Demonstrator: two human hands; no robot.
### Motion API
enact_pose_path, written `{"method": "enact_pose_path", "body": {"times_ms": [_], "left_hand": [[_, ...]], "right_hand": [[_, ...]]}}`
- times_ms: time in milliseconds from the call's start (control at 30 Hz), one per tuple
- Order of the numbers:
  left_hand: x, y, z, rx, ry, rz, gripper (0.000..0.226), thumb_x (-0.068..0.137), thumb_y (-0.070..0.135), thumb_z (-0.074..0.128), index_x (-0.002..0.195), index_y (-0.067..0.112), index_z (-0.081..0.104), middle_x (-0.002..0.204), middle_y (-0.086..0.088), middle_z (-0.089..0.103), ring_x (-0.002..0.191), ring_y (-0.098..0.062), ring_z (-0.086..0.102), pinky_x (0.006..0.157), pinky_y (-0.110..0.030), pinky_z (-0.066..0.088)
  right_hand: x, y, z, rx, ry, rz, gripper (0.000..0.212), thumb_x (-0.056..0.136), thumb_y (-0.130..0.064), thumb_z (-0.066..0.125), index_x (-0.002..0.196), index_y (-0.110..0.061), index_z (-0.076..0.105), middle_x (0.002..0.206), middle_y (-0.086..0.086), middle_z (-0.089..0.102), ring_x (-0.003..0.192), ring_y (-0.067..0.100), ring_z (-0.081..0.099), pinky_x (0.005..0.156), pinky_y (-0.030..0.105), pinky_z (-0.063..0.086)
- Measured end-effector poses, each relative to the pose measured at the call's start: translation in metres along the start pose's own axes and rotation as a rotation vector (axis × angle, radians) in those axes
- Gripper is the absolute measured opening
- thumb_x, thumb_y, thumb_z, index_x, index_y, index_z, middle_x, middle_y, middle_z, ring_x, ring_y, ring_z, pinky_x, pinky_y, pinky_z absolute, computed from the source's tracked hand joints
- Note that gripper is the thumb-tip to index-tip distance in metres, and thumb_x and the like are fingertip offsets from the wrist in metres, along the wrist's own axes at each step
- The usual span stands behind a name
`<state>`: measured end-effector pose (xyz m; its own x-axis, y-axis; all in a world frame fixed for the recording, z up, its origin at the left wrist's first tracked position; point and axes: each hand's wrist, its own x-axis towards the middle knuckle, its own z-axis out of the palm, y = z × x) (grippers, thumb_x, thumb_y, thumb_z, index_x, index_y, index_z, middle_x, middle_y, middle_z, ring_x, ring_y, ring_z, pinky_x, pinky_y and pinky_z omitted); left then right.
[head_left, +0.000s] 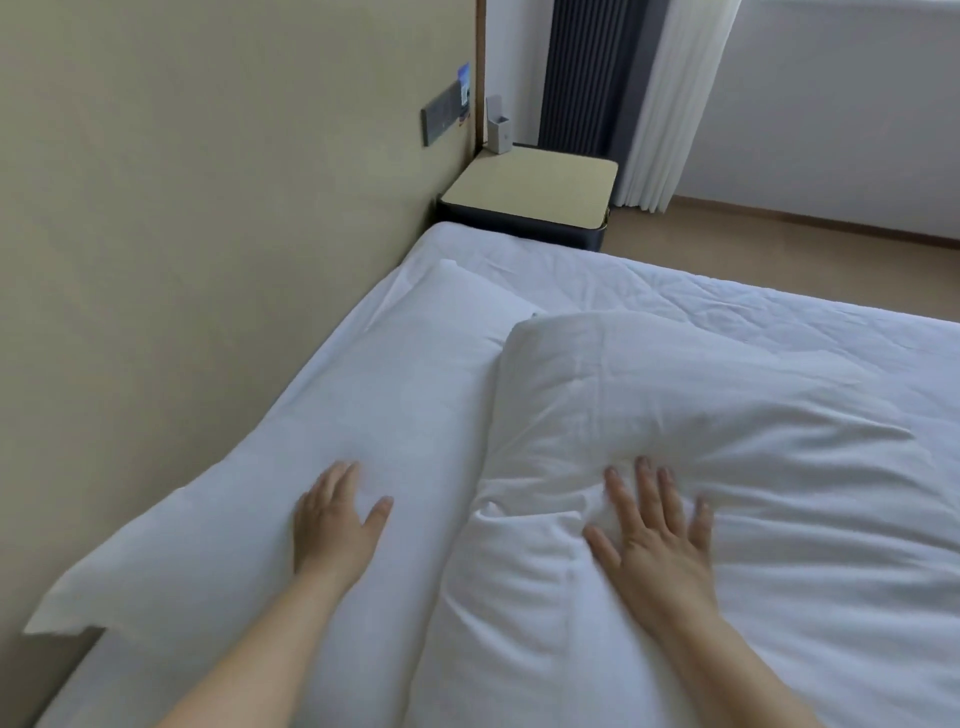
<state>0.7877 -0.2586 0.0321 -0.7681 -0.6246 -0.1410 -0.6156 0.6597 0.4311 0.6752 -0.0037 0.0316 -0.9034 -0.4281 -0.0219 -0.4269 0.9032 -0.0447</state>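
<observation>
- Leftward, the pillow (363, 405) runs lengthwise against the beige wall (208, 208), with no gap showing between them along most of its length; its near corner juts out flat towards the lower left.
- The pillow's right edge meets the rounded, folded edge of the duvet (701, 405), and a narrow crease separates the two.
- Past the pillow's far end lies a strip of bare bed sheet (519, 260), reaching to the mattress corner just before the bedside table (535, 187).
- The duvet spreads wide to the right, wrinkled, with open floor (779, 244) beyond the far side of the bed.
- The left hand (332, 519) lies palm down on the near half of the pillow, fingers straight and close together, thumb angled out to the right, gripping nothing.
- The right hand (654, 540) lies palm down on the duvet near its folded edge, fingers straight and fanned apart, pressing into bunched fabric without clutching it.
- Both bare forearms come in from the lower edge, roughly parallel and well apart, with the crease between pillow and duvet lying between them.
- A small open box (498, 127) stands at the back corner of the bedside table, with a curtain (670, 104) hanging behind.
</observation>
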Motion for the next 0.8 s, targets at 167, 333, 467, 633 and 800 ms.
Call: {"method": "enact_pose_path", "body": {"times_ms": [167,333,467,633,800], "left_hand": [[0.101,-0.049,-0.043,0.107,-0.107,-0.201,0.084,0.085,0.058,0.046,0.147,0.014,0.012,0.155,-0.006,0.014,0.143,-0.023,0.014,0.116,-0.038,0.009],[0.143,-0.067,-0.044,-0.070,-0.245,-0.288,0.096,0.077,0.063,0.056,0.147,0.014,0.011,0.151,-0.009,0.025,0.138,-0.030,0.024,0.111,-0.040,0.020],[0.149,-0.070,-0.028,0.008,-0.173,-0.286,0.074,0.084,0.054,0.054,0.139,0.009,0.034,0.138,-0.016,0.040,0.126,-0.033,0.039,0.101,-0.037,0.030],[0.145,-0.072,-0.022,-0.050,-0.038,-0.198,0.038,0.096,0.031,0.041,0.102,-0.001,0.061,0.113,-0.019,0.056,0.102,-0.035,0.054,0.081,-0.035,0.041],[0.135,-0.077,-0.043,-0.126,0.215,-0.032,0.038,0.097,0.025,0.042,0.071,0.002,0.057,0.093,-0.019,0.057,0.087,-0.036,0.054,0.064,-0.030,0.029]], "right_hand": [[-0.002,-0.006,0.010,-0.005,0.018,0.056,0.068,0.093,-0.058,0.001,0.127,-0.018,0.043,0.128,0.014,0.055,0.120,0.026,0.035,0.113,0.028,-0.010],[-0.003,-0.013,0.006,-0.013,0.041,0.109,0.067,0.092,-0.060,0.001,0.129,-0.019,0.039,0.135,0.006,0.034,0.142,0.013,0.002,0.112,0.024,-0.012],[-0.005,-0.020,0.001,-0.042,-0.020,0.159,0.067,0.093,-0.058,0.002,0.128,-0.017,0.043,0.133,0.007,0.039,0.127,0.026,0.026,0.112,0.022,-0.010],[-0.008,-0.029,-0.007,-0.049,-0.122,0.128,0.066,0.095,-0.056,0.003,0.127,-0.015,0.045,0.126,0.014,0.056,0.117,0.025,0.036,0.111,0.020,-0.009],[-0.004,-0.031,-0.004,-0.079,-0.134,0.147,0.065,0.095,-0.056,0.004,0.125,-0.016,0.046,0.119,0.017,0.063,0.115,0.025,0.037,0.111,0.020,-0.008]]}}
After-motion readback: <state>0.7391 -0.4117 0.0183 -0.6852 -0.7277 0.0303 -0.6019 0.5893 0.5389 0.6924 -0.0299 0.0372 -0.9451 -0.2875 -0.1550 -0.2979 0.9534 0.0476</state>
